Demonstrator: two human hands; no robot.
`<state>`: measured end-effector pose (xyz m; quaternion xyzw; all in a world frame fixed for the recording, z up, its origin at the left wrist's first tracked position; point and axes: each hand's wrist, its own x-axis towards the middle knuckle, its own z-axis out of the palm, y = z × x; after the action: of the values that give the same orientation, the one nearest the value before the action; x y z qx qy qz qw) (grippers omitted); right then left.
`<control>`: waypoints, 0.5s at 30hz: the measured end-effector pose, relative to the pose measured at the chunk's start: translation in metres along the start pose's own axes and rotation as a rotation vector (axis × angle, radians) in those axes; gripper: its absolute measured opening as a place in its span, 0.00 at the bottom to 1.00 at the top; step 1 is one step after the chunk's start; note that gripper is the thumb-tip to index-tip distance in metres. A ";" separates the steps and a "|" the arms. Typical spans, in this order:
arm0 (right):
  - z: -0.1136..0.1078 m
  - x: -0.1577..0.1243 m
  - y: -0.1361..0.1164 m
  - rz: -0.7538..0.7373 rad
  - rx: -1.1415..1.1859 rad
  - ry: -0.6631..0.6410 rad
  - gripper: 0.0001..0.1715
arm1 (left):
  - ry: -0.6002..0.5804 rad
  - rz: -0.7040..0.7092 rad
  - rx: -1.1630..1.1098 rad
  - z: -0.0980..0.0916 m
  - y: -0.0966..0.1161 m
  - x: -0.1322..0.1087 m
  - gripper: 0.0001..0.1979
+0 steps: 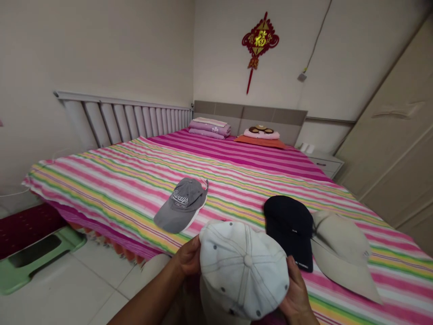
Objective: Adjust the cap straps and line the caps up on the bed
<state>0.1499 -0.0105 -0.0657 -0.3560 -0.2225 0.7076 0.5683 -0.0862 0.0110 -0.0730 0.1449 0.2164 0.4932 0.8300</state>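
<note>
A white baseball cap [243, 266] is held between my two hands at the near edge of the bed, its crown and top button facing up. My left hand [190, 256] grips its left side, and my right hand [295, 289] grips the right side, thumb on the outside. Beyond it on the bed lies a grey cap [186, 203] with white lettering, its brim pointing left and toward me. A black cap [287, 221] rests just past my right hand. Touching that one is a beige cap [345, 248] with a wide brim.
A striped sheet covers the bed [125, 167]. Folded bedding [209, 128] and a pink pillow stack [262, 133] sit by the headboard. At left stand a radiator [128, 117] and a green plastic stool [40, 257]. A nightstand [324, 163] and wardrobe [399, 122] are at right.
</note>
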 end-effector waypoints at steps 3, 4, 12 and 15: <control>0.001 -0.002 0.000 -0.019 -0.048 -0.023 0.21 | -0.011 -0.026 -0.004 0.000 0.001 0.001 0.11; 0.001 -0.002 0.001 -0.023 -0.044 -0.013 0.20 | -0.022 -0.023 -0.004 0.000 0.002 0.000 0.11; -0.004 -0.001 0.003 -0.043 0.123 0.070 0.11 | -0.248 0.084 0.088 0.001 -0.007 0.003 0.18; -0.005 -0.001 0.004 -0.010 0.181 0.031 0.11 | -0.261 0.155 0.129 0.005 -0.011 0.007 0.16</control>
<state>0.1514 -0.0128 -0.0712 -0.3131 -0.1505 0.7165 0.6050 -0.0726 0.0116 -0.0748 0.2768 0.1263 0.5178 0.7996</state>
